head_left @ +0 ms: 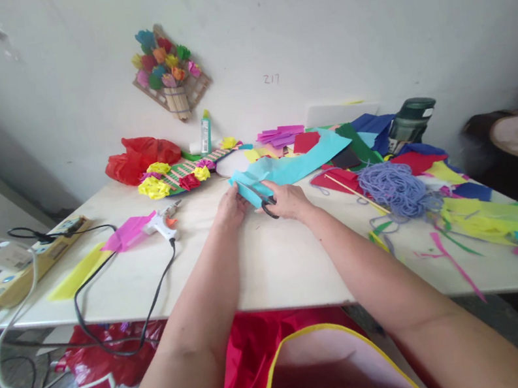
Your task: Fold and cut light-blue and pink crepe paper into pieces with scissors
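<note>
A long strip of light blue paper (pixel 306 163) stretches over the middle of the table, its near end between my hands. My left hand (pixel 232 208) is closed on that near end, with the thumb on top. Black-handled scissors (pixel 269 209) sit in my right hand (pixel 289 201), whose fingers wrap round the handles. The blades point away to the left and lie against the blue paper, which partly hides them. Whether the blades are apart I cannot tell.
A white glue gun (pixel 163 224) with a black cord lies left, beside pink tissue paper (pixel 130 234) and a power strip (pixel 34 261). A flower-decorated board (pixel 181 175) lies behind. Purple yarn (pixel 394 188), paper scraps (pixel 488 215) and a dark green container (pixel 410 122) fill the right side.
</note>
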Motion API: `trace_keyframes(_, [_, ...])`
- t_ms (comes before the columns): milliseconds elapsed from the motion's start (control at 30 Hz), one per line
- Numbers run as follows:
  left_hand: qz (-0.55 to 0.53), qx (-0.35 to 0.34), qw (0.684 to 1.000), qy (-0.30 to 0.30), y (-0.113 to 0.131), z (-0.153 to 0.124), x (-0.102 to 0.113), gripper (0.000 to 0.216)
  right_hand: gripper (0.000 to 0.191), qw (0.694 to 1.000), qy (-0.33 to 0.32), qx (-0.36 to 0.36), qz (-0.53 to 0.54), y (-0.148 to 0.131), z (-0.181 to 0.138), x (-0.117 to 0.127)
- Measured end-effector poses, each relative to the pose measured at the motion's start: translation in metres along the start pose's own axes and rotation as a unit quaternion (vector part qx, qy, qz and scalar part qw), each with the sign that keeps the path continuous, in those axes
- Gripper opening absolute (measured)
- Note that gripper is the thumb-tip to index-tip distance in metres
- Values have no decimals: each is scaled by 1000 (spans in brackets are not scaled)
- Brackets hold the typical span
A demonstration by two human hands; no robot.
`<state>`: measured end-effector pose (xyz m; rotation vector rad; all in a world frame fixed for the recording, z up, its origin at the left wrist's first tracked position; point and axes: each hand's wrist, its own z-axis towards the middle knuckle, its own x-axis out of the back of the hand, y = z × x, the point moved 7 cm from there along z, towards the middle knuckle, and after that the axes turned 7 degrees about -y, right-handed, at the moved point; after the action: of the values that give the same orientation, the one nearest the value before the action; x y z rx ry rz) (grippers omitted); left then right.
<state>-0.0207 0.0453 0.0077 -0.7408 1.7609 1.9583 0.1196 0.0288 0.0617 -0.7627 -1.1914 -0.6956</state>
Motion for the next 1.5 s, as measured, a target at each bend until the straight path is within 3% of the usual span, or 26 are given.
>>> trace_keyframes(467, [26, -2, 1000, 9, 1, -1, 0, 15, 62, 998, -3, 9, -58, -7, -4, 5])
trace_keyframes(833, [38, 3, 999, -4, -1, -2, -5, 17, 68, 1000, 2, -18, -8, -3, -1, 3])
trace_keyframes(1167, [29, -19, 999, 0, -1, 0, -3, 15, 59, 997, -7, -15, 71, 2, 1, -1])
trace_keyframes(1500, [30, -14, 999, -8, -5, 4, -3, 16, 52, 996, 6, -28, 81, 8, 4, -6])
